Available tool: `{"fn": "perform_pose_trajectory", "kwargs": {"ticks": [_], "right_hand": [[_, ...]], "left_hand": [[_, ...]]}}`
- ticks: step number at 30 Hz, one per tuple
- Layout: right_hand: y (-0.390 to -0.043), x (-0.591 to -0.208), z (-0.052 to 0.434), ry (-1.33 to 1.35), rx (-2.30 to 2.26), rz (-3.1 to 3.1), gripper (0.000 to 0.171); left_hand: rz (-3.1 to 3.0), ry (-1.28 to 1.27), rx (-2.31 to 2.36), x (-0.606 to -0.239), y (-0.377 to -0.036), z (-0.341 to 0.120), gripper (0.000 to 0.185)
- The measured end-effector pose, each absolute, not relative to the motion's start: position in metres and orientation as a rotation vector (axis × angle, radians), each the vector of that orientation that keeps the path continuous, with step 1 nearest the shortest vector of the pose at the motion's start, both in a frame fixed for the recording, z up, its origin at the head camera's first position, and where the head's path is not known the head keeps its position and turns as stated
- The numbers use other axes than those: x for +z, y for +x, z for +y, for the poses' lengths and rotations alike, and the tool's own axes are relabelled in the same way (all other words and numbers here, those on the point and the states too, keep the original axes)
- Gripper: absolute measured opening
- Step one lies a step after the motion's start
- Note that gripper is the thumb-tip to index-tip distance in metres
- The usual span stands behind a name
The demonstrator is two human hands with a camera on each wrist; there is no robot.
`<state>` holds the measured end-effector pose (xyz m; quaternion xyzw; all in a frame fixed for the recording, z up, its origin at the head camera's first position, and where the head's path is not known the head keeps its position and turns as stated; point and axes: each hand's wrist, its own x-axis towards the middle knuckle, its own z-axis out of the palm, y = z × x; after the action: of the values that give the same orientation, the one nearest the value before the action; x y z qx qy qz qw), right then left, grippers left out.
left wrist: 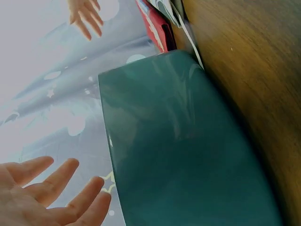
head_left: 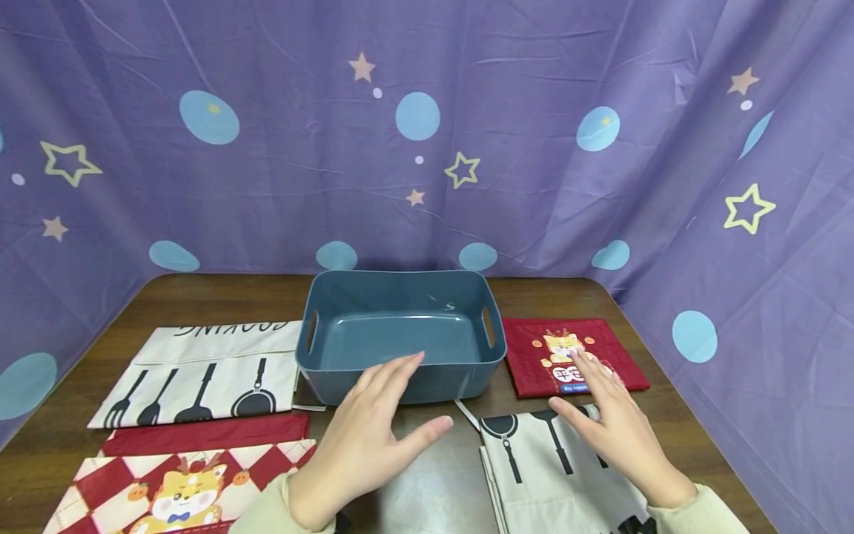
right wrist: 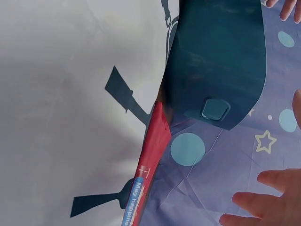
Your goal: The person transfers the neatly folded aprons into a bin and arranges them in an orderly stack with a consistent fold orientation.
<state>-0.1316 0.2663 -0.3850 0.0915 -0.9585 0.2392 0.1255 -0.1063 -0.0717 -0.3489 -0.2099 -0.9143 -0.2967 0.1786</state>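
An empty blue plastic bin (head_left: pixel 399 337) with cut-out handles stands mid-table; its outer wall (left wrist: pixel 188 155) fills the left wrist view and shows too in the right wrist view (right wrist: pixel 218 61). My left hand (head_left: pixel 376 430) hovers open just in front of the bin, fingers spread, holding nothing. My right hand (head_left: pixel 610 423) is open with straight fingers above a cream cloth printed with black utensils (head_left: pixel 560 467), fingertips reaching over a folded red cloth with a cartoon tiger (head_left: pixel 570 356). That red cloth (right wrist: pixel 150 155) appears edge-on in the right wrist view.
Left of the bin lie a cream cloth with black cooking utensils (head_left: pixel 200 374) and a red-and-white checked cloth with a tiger (head_left: pixel 180 486). The brown wooden table (head_left: pixel 427 489) is ringed by a purple star-patterned curtain (head_left: pixel 427 133) at the back and sides.
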Motion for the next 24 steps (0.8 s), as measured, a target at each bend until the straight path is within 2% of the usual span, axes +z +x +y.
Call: {"fn": "perform_pose_trajectory", "kwargs": {"ticks": [16, 24], "right_hand": [[-0.127, -0.39, 0.272, 0.143, 0.708, -2.87, 0.077], [-0.124, -0.396, 0.274, 0.085, 0.73, -2.895, 0.079]], "left_hand": [[-2.729, -0.465, -1.355, -0.353, -0.105, -0.061, 0.066], [-2.62, -0.581, -1.556, -0.362, -0.107, -0.056, 0.053]]}}
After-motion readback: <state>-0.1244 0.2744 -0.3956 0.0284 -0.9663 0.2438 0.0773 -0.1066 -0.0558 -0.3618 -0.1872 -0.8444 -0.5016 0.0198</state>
